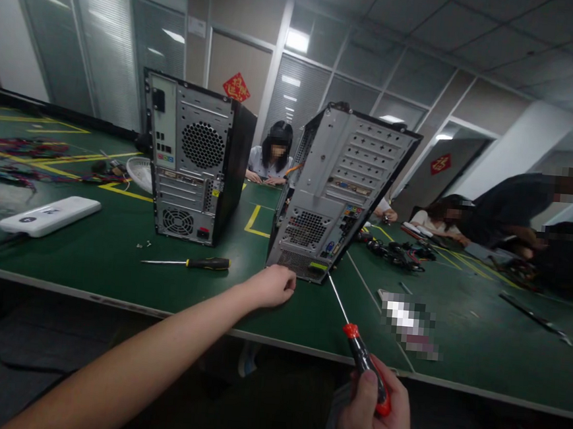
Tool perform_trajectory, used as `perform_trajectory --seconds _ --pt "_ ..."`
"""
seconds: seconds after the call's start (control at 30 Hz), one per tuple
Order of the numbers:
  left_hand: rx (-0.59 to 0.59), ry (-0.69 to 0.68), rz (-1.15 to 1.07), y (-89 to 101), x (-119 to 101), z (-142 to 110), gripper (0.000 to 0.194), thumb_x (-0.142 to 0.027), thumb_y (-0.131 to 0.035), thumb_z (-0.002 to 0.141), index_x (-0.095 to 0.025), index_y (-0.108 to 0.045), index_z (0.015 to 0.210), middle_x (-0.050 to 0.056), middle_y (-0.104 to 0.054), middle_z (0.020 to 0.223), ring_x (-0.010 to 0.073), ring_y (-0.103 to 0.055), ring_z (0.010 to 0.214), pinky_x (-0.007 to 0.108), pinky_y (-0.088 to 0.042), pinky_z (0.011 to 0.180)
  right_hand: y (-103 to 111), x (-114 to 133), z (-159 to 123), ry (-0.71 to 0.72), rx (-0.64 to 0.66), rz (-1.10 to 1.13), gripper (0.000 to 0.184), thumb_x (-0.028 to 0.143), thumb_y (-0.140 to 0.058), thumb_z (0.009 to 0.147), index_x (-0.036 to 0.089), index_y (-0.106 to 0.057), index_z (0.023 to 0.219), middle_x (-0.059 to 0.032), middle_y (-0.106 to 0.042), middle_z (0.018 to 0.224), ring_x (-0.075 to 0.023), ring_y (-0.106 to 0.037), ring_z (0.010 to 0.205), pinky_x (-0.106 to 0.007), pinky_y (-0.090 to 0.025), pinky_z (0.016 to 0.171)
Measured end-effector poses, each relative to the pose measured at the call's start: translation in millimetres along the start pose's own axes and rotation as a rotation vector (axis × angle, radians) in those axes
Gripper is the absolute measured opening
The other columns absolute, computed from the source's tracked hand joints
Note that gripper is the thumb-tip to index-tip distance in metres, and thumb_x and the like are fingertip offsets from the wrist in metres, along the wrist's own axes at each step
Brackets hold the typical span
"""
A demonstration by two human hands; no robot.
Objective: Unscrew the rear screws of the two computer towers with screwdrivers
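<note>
My right hand (380, 413) is wrapped round the red-and-black handle of a screwdriver (362, 356). Its long shaft points up and left, the tip meeting the lower right edge of a tilted grey computer case (314, 177) in the picture; whether it touches is too small to tell. My left hand (275, 286) rests at the base of this case, by its lower left corner, fingers curled; what they hold, if anything, is hidden. Left of it stands a second computer case (186, 160), upright, rear panel facing me. In front lies another screwdriver (208, 263), yellow and black.
A few small screws (144, 245) lie near the second case. At the left are a white power bank (51, 216) with a cable and bundles of coloured wires (18, 147). Black cables (397, 253) and a blurred-out item (409, 323) lie right. Several people sit or lean across the green table (113, 273).
</note>
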State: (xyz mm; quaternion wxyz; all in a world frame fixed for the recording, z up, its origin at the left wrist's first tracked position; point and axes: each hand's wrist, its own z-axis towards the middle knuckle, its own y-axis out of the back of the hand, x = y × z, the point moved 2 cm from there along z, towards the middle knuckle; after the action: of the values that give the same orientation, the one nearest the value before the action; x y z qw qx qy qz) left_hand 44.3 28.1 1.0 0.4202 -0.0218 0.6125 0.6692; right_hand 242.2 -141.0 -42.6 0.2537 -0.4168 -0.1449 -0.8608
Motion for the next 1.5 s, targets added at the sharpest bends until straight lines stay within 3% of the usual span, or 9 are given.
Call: perform_trajectory --seconds 0.13,0.23,0.37,0.47,1.0,1.27,1.5 --pt "-0.061 0.057 -0.28 0.2 9.6 5.2 0.008 -0.021 -0.066 0.083 -0.017 -0.073 0.083 0.005 -0.071 0.082 0.0171 -0.062 0.075 0.028 -0.046 0.071 0.4 -0.7 -1.5 0.042 0.017 -0.005 0.036 0.045 -0.066 0.094 0.013 -0.073 0.11 -0.0076 -0.07 0.092 -0.0176 -0.065 0.072 -0.03 -0.05 0.067" --pt "-0.103 0.137 -0.701 3.3 16.1 7.4 0.011 -0.026 -0.07 0.084 -0.016 -0.072 0.088 0.002 -0.069 0.081 0.0131 -0.059 0.072 0.025 -0.045 0.069 0.5 -2.5 -2.7 0.108 0.017 -0.018 0.033 0.044 -0.065 0.094 0.013 -0.073 0.106 -0.0083 -0.071 0.093 -0.0182 -0.065 0.073 -0.03 -0.05 0.068" --pt "-0.023 0.304 -1.246 7.9 14.2 5.6 0.01 -0.023 -0.073 0.085 -0.014 -0.069 0.086 0.003 -0.068 0.081 0.0092 -0.061 0.07 0.021 -0.043 0.064 -0.9 -5.5 -6.2 0.249 0.055 -0.082 0.029 0.04 -0.065 0.095 0.014 -0.074 0.104 -0.0095 -0.073 0.095 -0.0208 -0.068 0.081 -0.03 -0.05 0.073" --pt "0.022 0.348 -1.419 12.1 8.2 3.8 0.008 -0.018 -0.074 0.085 -0.012 -0.069 0.083 0.006 -0.071 0.085 0.0096 -0.066 0.075 0.02 -0.045 0.066 -2.5 -6.7 -9.0 0.317 0.097 -0.103 0.028 0.038 -0.064 0.095 0.014 -0.073 0.108 -0.0096 -0.073 0.096 -0.0205 -0.069 0.08 -0.03 -0.051 0.073" --pt "0.14 0.308 -1.492 13.7 7.2 1.0 0.006 -0.016 -0.07 0.091 -0.011 -0.073 0.088 0.009 -0.074 0.086 0.0104 -0.07 0.077 0.021 -0.056 0.074 -7.1 2.9 -10.9 0.371 0.175 -0.144 0.027 0.036 -0.062 0.098 0.014 -0.072 0.111 -0.012 -0.076 0.101 -0.0236 -0.073 0.088 -0.033 -0.055 0.08" --pt "0.133 0.299 -1.428 12.6 6.7 2.0 0.007 -0.016 -0.069 0.091 -0.011 -0.072 0.087 0.008 -0.073 0.082 0.009 -0.068 0.072 0.019 -0.053 0.07 -4.8 8.4 -11.3 0.498 0.191 -0.166 0.025 0.032 -0.064 0.095 0.015 -0.071 0.112 -0.0105 -0.076 0.098 -0.0223 -0.073 0.082 -0.032 -0.056 0.078" --pt "0.09 0.294 -1.413 13.4 4.7 1.8 0.008 -0.016 -0.07 0.091 -0.011 -0.071 0.086 0.007 -0.072 0.08 0.0082 -0.066 0.069 0.019 -0.052 0.069 -7.6 4.3 -9.2 0.313 0.248 -0.195 0.034 0.043 -0.06 0.097 0.016 -0.071 0.115 -0.0096 -0.077 0.098 -0.0212 -0.074 0.082 -0.027 -0.056 0.073"
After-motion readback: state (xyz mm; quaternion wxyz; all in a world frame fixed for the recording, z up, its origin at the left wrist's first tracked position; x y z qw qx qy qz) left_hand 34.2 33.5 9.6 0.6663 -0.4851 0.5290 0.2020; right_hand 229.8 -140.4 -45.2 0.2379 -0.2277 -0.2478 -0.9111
